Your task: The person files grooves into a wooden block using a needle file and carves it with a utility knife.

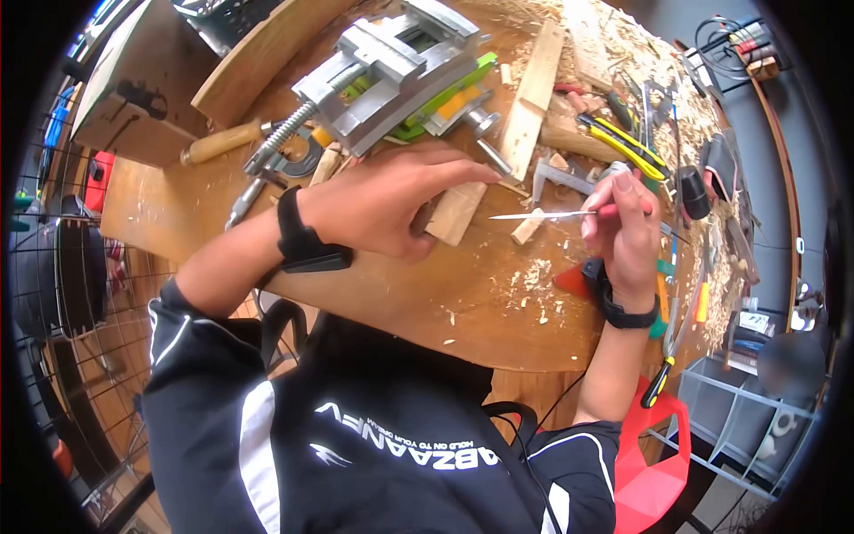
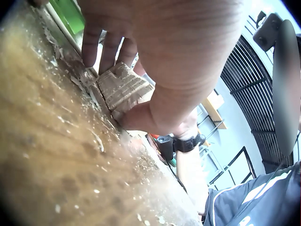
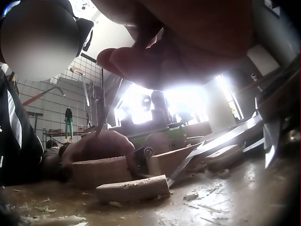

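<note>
Right now the left hand (image 1: pixel 378 200) grips a wooden block (image 1: pixel 457 214) at its three o'clock; the right hand (image 1: pixel 628 233) grasps a red-handled tool (image 1: pixel 556 215), perhaps a knife, pointing toward nine.

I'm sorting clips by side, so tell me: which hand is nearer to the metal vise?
Left. The left hand is just this side of the metal vise, around a wood block; the right hand is farther off to the right, holding a thin pointed tool.
</note>
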The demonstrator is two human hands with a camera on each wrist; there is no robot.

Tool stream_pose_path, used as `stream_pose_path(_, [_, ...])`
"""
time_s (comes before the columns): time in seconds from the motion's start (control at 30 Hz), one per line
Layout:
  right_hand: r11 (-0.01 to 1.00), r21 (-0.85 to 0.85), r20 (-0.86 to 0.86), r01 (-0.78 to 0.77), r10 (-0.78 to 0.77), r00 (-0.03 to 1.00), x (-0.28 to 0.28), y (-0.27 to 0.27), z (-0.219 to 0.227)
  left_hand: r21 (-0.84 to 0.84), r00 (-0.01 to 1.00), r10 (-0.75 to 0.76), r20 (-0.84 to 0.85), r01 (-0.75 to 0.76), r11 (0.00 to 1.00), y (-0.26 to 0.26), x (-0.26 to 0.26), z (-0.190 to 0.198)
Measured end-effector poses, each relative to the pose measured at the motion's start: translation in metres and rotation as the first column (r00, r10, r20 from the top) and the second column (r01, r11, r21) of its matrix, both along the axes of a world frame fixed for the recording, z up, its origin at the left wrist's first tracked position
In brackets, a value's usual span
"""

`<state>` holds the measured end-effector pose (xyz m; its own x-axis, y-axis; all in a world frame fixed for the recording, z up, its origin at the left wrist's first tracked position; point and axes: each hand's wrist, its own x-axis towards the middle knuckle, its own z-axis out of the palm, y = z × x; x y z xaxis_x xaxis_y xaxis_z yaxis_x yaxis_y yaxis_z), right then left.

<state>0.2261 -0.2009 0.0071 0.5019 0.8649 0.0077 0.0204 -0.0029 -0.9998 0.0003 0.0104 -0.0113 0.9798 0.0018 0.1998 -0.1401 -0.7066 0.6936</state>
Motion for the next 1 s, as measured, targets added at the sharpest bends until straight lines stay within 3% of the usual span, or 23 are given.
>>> stream_pose_path(0.2, [0.997, -0.034, 0.02, -0.068, 0.068, 0.997, -0.008, 0.002, 0.002, -0.009, 0.999, -0.046, 0.003, 0.047, 0.999, 0.001, 0.001, 0.002])
stream_pose_path(0.3, [0.996, -0.042, 0.032, -0.076, 0.077, 0.997, -0.011, 0.005, 0.0, -0.111, 0.992, -0.057, -0.114, 0.044, 0.993, -0.001, 0.0, 0.001])
stream_pose_path(0.37, [0.993, -0.061, 0.021, -0.099, 0.101, 0.995, -0.011, 0.006, -0.001, -0.034, 0.994, -0.089, 0.062, 0.091, 0.995, 0.0, 0.001, -0.007])
stream_pose_path(0.43, [0.988, -0.082, 0.008, -0.128, 0.129, 0.992, -0.013, 0.006, -0.003, -0.083, 0.995, -0.096, -0.016, 0.095, 0.992, -0.001, 0.001, 0.002])
stream_pose_path(0.47, [0.989, -0.081, 0.023, -0.121, 0.123, 0.992, -0.014, 0.006, -0.004, -0.122, 0.989, -0.114, -0.092, 0.103, 0.987, -0.001, 0.001, 0.006])
stream_pose_path(0.57, [0.989, -0.082, 0.032, -0.12, 0.123, 0.992, -0.019, 0.009, -0.005, -0.119, 0.992, -0.124, -0.021, 0.12, 0.986, -0.001, 0.001, 0.0])
stream_pose_path(0.67, [0.988, -0.115, 0.05, -0.107, 0.114, 0.992, -0.023, 0.011, -0.002, -0.146, 0.987, -0.118, -0.11, 0.101, 0.984, -0.001, 0.0, 0.007])
stream_pose_path(0.8, [0.992, -0.129, 0.096, 0.0, 0.013, 0.995, -0.017, 0.009, -0.002, -0.137, 0.989, -0.121, -0.08, 0.11, 0.984, -0.001, -0.001, 0.003])
stream_pose_path(1.0, [0.989, -0.15, 0.052, -0.005, 0.013, 0.999, -0.02, 0.011, -0.002, -0.12, 0.99, -0.128, -0.052, 0.121, 0.985, -0.002, -0.001, 0.0])
